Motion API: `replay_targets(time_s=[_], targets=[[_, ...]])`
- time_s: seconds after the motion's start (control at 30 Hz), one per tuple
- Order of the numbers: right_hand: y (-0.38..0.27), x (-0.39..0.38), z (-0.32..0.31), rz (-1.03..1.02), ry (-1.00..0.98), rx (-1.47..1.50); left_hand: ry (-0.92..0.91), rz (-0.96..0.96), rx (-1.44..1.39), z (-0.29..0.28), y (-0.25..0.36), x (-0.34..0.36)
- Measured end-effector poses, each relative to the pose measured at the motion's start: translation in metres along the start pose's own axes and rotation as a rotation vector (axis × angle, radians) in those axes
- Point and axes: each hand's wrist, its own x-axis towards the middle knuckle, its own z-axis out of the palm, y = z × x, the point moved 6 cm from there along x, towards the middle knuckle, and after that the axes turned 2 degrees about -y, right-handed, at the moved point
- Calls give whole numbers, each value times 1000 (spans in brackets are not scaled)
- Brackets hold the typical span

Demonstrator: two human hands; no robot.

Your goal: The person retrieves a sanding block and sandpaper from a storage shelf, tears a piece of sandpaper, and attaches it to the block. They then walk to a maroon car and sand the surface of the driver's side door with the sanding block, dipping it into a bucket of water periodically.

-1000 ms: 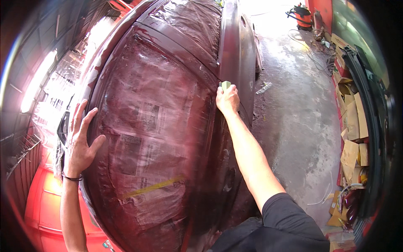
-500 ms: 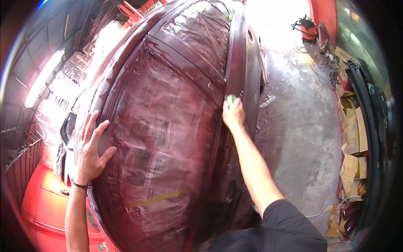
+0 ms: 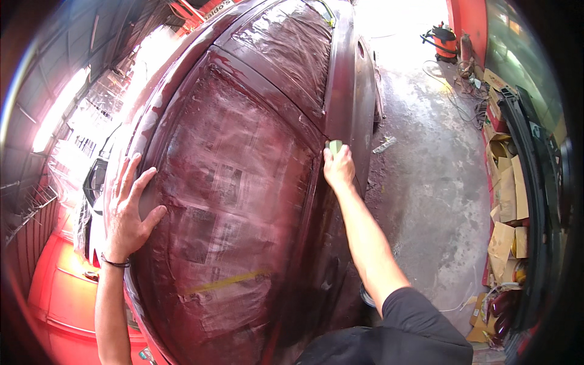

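Observation:
My right hand (image 3: 338, 165) grips a pale green block (image 3: 335, 146), which rests on the dark maroon car body (image 3: 344, 91) along the right edge of the masked window. My left hand (image 3: 130, 207), fingers spread, lies on the body's curved left edge. Between my hands is a large window covered in paint-dusted paper (image 3: 231, 158), with a strip of yellow tape (image 3: 225, 281) across its lower part. Farther along the car, a second window (image 3: 286, 48) is wrapped in wrinkled, paint-covered sheeting.
A concrete floor (image 3: 426, 207) runs along the car's right. An orange canister machine (image 3: 444, 44) and cables stand at the far right. Opened cardboard boxes (image 3: 502, 246) and long black parts (image 3: 528, 182) line the right wall. A red vehicle (image 3: 61, 292) sits at lower left.
The view has shifted, so the car and both hands appear lower and slightly right. Both hands keep about the same places on the car, and the green block stays in my right hand.

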Motion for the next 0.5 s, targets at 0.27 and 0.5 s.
replay_targets(time_s=[0.27,0.5], targets=[[-19,-58,-3,-105,9,23,3,-27,-21,-2,-8,-16],[-3,-87,-15,-69,-10,94,-63,-33,9,0,0,-6]])
